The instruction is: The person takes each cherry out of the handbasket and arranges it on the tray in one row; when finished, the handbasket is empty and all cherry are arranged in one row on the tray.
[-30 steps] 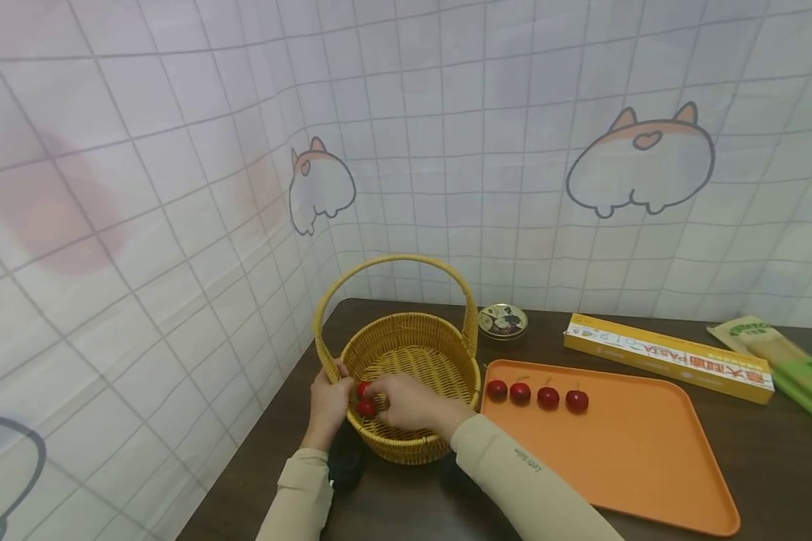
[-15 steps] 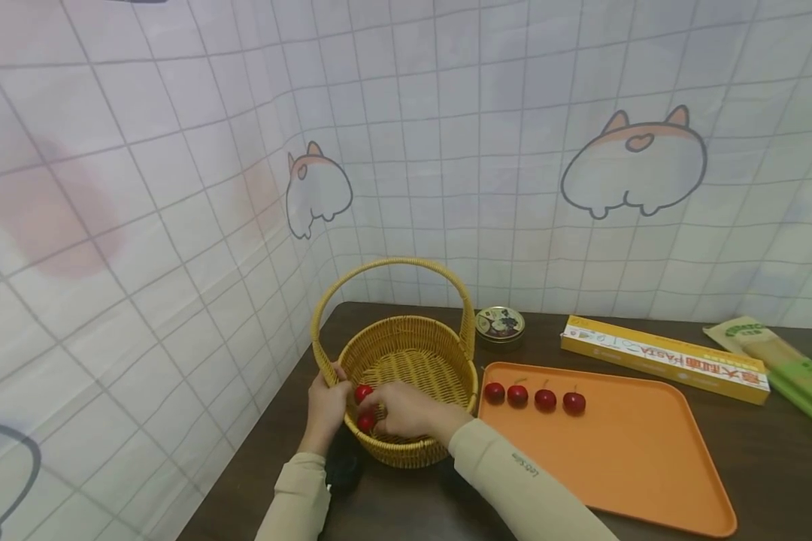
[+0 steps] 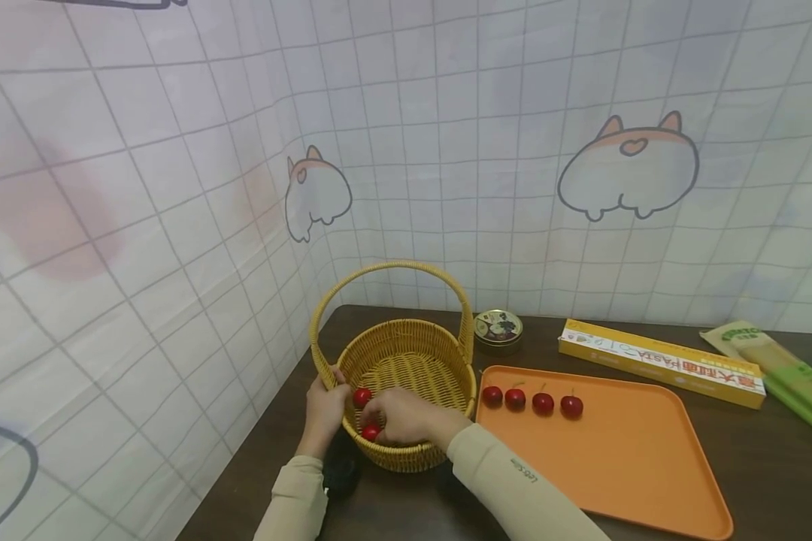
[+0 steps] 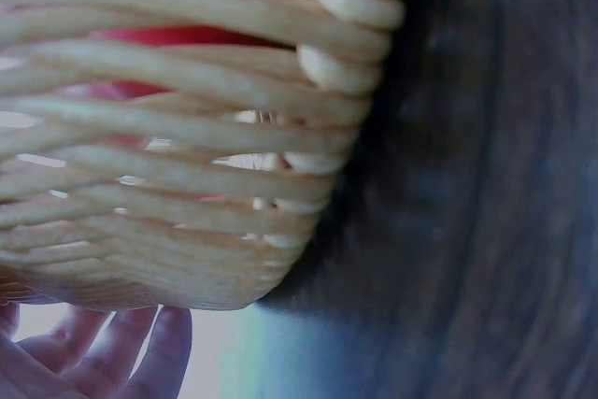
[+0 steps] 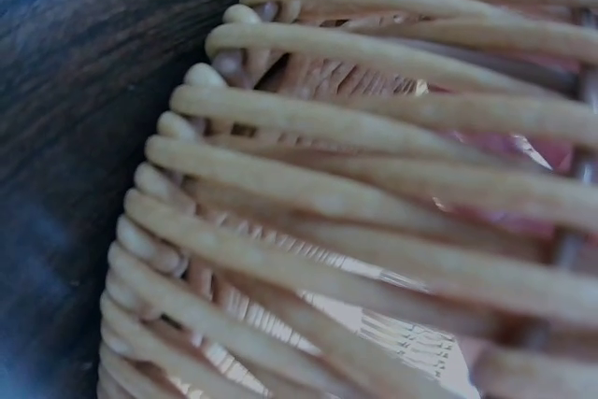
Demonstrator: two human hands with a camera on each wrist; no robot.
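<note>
In the head view my left hand (image 3: 325, 413) grips the yellow wicker basket (image 3: 406, 330) at its left side, where the arched handle meets the rim. Its fingers (image 4: 168, 343) show against the weave in the left wrist view. My right hand (image 3: 406, 415) reaches over the near rim into the basket, fingers curled at a red cherry (image 3: 371, 433) low by the front wall. A second cherry (image 3: 362, 398) lies by the left wall, apart from the right hand. Only the basket's weave (image 5: 308, 175), with some red behind it, shows in the right wrist view; that hand is hidden there.
To the right lies an orange tray (image 3: 622, 466) with several cherries (image 3: 543, 404) in a row along its back left. Behind stand a round tin (image 3: 498, 330) and a yellow pasta box (image 3: 659, 363). A green-and-cream packet (image 3: 778, 368) lies far right. Curtained walls border the dark table (image 3: 243, 481).
The right hand and the cherry at its fingers have moved a little toward the basket's front, away from the other cherry. The left hand keeps its grip; the head view has shifted slightly.
</note>
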